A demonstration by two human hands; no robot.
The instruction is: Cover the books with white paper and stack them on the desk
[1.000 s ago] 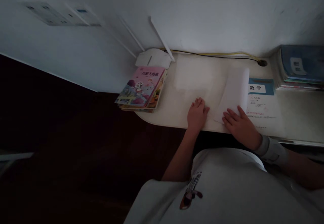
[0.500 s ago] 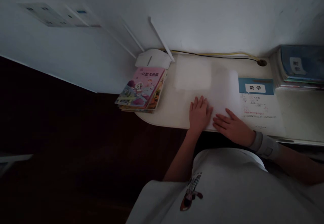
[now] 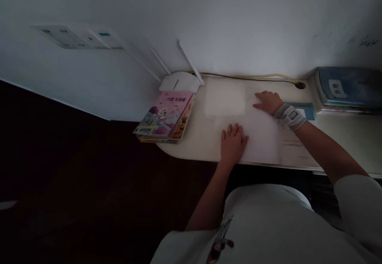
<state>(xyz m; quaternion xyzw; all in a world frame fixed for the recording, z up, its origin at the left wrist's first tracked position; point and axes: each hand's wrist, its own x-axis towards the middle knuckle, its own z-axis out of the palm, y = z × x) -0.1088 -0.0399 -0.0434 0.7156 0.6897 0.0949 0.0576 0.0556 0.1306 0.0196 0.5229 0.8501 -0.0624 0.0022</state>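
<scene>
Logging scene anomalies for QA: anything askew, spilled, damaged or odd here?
Two things: the pink book and books under it lie askew, their near-left corner seeming to jut past the rounded edge of the desk; dark scribbles mar the pale wall at upper right. No spill shows.

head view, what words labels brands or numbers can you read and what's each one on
"只想飞的猫", after a faint first character: pink book; smaller print unreadable.
Sideways label on the blue book at right: too blurred.
Partly covered white-and-blue book: text too small or hidden.
Scrawl on the wall: unreadable.
Mark on the white router: too small.
</scene>
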